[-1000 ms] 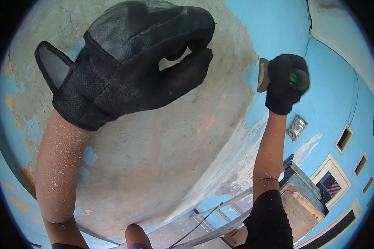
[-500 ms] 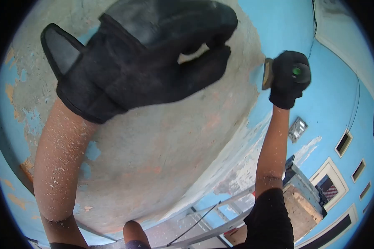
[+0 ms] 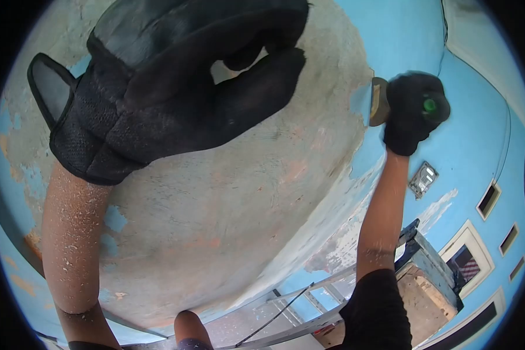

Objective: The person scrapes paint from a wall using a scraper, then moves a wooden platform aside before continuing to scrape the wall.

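Note:
My left hand (image 3: 198, 81), in a black work glove, looms large at the upper left in front of the bare wall. Its fingers curl loosely to the thumb, with wall visible through the gap and nothing seen in the grip. White flakes of dust cover the forearm. My right hand (image 3: 414, 111), gloved in black too, reaches to the upper right and is closed around a paint scraper (image 3: 379, 102). The tool's green round end shows at the fist, and its worn flat blade lies at the border between bare grey plaster (image 3: 239, 204) and blue paint (image 3: 391, 35).
A metal ladder (image 3: 309, 303) stands below. A wooden cabinet (image 3: 420, 297) is at lower right, near a framed window (image 3: 466, 262). An electrical box (image 3: 423, 179) is fixed to the blue wall, with small vents (image 3: 489, 200) further right. My knee (image 3: 189, 326) shows at the bottom.
My left hand has shifted left in view. The right hand with the scraper has moved slightly right, while the blade stays at the paint border. The whole view has turned a little.

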The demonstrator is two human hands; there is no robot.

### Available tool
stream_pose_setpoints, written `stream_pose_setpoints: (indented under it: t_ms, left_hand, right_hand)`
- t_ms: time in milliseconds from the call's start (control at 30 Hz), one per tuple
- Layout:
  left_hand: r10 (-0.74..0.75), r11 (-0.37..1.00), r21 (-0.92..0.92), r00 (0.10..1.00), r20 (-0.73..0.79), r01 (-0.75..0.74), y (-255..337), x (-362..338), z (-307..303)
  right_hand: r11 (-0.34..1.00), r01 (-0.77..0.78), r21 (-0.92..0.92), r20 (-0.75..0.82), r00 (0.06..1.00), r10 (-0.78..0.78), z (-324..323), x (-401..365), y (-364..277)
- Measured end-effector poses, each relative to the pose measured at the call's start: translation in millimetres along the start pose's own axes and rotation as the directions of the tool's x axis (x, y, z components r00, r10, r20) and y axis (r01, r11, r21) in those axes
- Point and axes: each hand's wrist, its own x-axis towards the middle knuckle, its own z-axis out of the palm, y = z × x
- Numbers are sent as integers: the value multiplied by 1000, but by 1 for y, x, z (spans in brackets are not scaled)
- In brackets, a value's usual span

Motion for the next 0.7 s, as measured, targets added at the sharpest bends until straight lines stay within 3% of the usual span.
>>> stream_pose_setpoints:
  t_ms: [33, 67, 133, 167, 233, 267, 300, 367, 433, 500, 533, 567, 600, 633, 700]
  left_hand:
    - [-66, 995, -65, 994, 92, 72, 1, -1, -3]
    - [-67, 996, -58, 994, 90, 72, 1, -2, -5]
    - [-109, 989, -84, 988, 107, 118, 4, -3, -3]
    - [-111, 990, -75, 989, 93, 118, 3, -5, -1]
    - [-33, 998, -59, 999, -32, 31, 1, -11, 2]
    - [-33, 997, -64, 999, -30, 31, -1, -8, 0]
    - [11, 999, -37, 1000, -30, -12, -1, -6, -1]
    - [56, 998, 11, 998, -39, -56, -2, -4, -5]
    - [-23, 999, -37, 999, -22, 22, 1, -6, -5]
    - [-37, 999, -19, 999, -28, 36, 1, -7, -4]
    - [-39, 999, -16, 999, -29, 38, 2, -7, -4]
    - [-34, 999, -18, 999, -26, 34, 3, -7, -3]
    - [-22, 997, -70, 998, -59, 18, 4, -7, -2]
    - [-13, 994, -107, 996, -93, 3, 2, -7, -3]
    - [-30, 990, -137, 996, -87, 18, 5, -9, -2]
  right_hand:
    - [999, 27, 17, 105, 994, -29, 3, 14, 7]
    - [999, 32, 22, 104, 994, -34, 4, 15, 6]
    - [952, -28, 305, -6, 999, 32, 5, 18, -35]
    - [746, -197, 636, 114, 980, 162, -4, 14, -49]
    - [965, -53, 256, 125, 992, 21, -6, 9, -32]
    - [729, 561, -392, 326, 826, -460, 9, 12, -15]
    - [976, 86, -198, 186, 981, -48, 22, 9, -10]
    - [989, 81, -125, 156, 986, -61, 24, 18, -17]
    - [987, 163, 9, 60, 985, -164, 16, 14, -36]
    - [853, -100, 512, 131, 991, 37, 13, 11, -56]
    - [983, 62, 172, 157, 984, -90, 21, 7, -36]
    - [953, 242, -183, 223, 954, -200, 29, 5, -16]
    - [964, 203, -172, 239, 958, -159, 26, 11, -24]
    - [1000, -6, 1, 106, 994, 5, 27, 10, -12]
    - [988, -3, 155, 55, 998, -6, 8, 14, -9]
